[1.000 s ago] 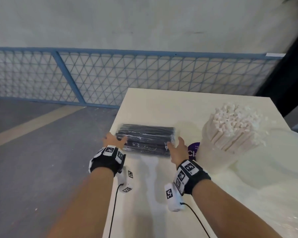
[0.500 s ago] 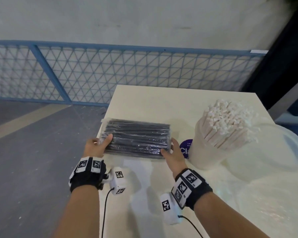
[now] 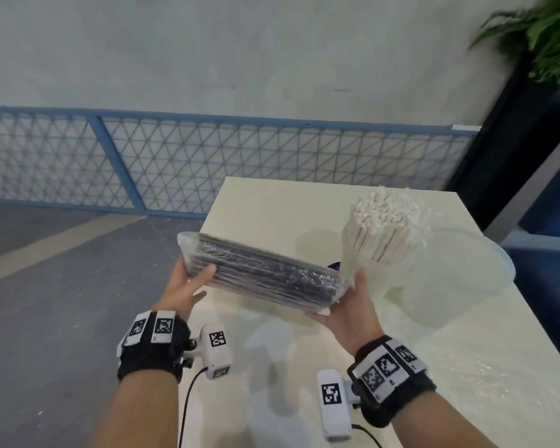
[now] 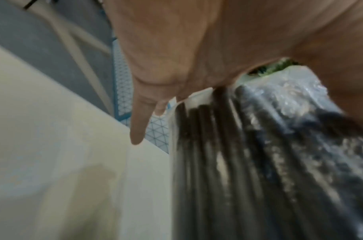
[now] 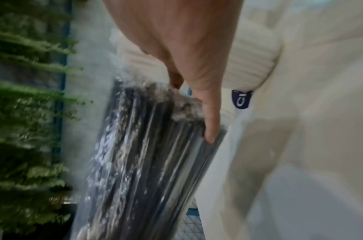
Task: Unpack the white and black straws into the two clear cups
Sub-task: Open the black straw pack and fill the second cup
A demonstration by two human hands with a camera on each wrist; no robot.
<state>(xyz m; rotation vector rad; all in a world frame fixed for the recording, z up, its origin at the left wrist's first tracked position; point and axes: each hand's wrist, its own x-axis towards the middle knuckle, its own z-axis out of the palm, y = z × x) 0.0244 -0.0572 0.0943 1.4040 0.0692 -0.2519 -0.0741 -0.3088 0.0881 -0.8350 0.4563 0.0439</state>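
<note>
A clear plastic pack of black straws (image 3: 265, 273) hangs tilted above the white table (image 3: 272, 205), its left end higher. My left hand (image 3: 188, 284) grips the left end, thumb on top; the pack of black straws (image 4: 258, 162) fills the left wrist view. My right hand (image 3: 349, 305) holds the right end from below, and in the right wrist view its fingers (image 5: 211, 116) curl round the pack of black straws (image 5: 147, 154). A clear cup (image 3: 369, 276) packed with white straws (image 3: 385, 218) stands at the right. A second clear cup is not distinguishable.
A crumpled clear plastic bag (image 3: 450, 273) lies right of the cup of white straws. A purple label (image 3: 335, 265) peeks out on the table behind the pack. A blue mesh fence (image 3: 207, 163) runs behind the table, and a green plant (image 3: 543, 37) hangs at the top right.
Both hands took hold of the pack of black straws and lifted it off the table. It now tilts, left end up, and sits closer to me.
</note>
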